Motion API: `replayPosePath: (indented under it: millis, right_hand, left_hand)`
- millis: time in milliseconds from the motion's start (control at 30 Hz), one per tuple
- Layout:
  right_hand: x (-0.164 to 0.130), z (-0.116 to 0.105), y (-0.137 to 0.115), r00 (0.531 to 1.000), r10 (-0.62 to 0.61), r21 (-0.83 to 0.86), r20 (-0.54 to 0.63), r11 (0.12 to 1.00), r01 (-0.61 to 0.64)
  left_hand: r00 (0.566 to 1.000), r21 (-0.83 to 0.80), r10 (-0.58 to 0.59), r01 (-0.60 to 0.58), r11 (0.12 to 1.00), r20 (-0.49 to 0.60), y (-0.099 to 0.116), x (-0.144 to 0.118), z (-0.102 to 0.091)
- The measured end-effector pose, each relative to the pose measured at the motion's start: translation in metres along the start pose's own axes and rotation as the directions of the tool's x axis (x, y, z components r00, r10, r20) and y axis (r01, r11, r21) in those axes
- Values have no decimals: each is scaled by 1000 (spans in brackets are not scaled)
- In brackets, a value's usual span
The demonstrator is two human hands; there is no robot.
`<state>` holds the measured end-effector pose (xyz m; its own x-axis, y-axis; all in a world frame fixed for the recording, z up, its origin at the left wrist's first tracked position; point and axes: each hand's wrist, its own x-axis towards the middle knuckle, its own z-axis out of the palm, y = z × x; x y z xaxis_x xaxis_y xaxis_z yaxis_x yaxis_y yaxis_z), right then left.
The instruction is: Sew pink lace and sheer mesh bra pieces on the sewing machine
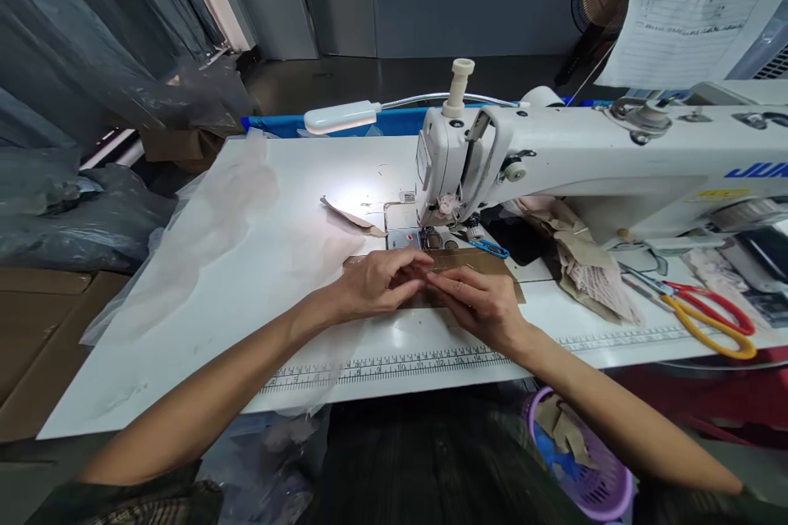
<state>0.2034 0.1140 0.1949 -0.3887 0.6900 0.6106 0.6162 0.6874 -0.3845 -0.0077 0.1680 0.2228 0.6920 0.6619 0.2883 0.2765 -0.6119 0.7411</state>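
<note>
In the head view, both hands press a brown fabric strip [471, 264] flat on the white sewing table [295, 205], just in front of the sewing machine [554, 156] and its needle. The left hand [375, 283] and right hand [480, 303] meet fingertip to fingertip, pinching the strip's near edge. The piece seems aligned but not yet under the presser foot, so stitching looks still ahead. The strip is thin, tan and lies flat. Red-and-yellow scissors [707, 316] lie well apart at the right.
</note>
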Motion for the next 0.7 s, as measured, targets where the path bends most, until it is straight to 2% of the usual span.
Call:
replayPosePath:
  millis: [67, 167, 267, 333, 400, 467, 500, 533, 633, 700]
  right_hand:
    - [-1, 1, 2, 999, 37, 18, -6, 999, -37]
    - [1, 3, 6, 994, 102, 99, -27, 990, -99]
    - [7, 3, 12, 966, 259, 176, -1, 951, -255]
    - [14, 4, 20, 904, 417, 211, 93, 879, -427]
    - [22, 7, 30, 802, 561, 236, 205, 767, -596]
    - [31, 12, 39, 718, 643, 240, 264, 678, -695]
    - [35, 14, 42, 700, 665, 225, 261, 664, -714]
    - [39, 18, 45, 697, 677, 199, 237, 668, -717]
    - [46, 26, 50, 727, 670, 115, 151, 718, -686]
    - [46, 29, 51, 737, 660, 102, 143, 731, -674]
  left_hand:
    - [999, 26, 11, -10, 1000, -41, -7, 2, 2]
    - [999, 89, 16, -12, 996, -44, -16, 4, 2]
    - [997, 147, -18, 30, 989, -81, -24, 7, -1]
    - [991, 193, -53, 77, 978, -125, -29, 12, -4]
    - [986, 225, -75, 107, 968, -146, -35, 19, -5]
    - [988, 249, -75, 108, 962, -137, -41, 27, -5]
    - [989, 265, -66, 99, 959, -130, -43, 31, -4]
    - [991, 282, -55, 88, 955, -124, -46, 34, -2]
    - [993, 330, -33, 70, 941, -115, -52, 41, 3]
    - [993, 362, -42, 78, 929, -107, -55, 41, 7]
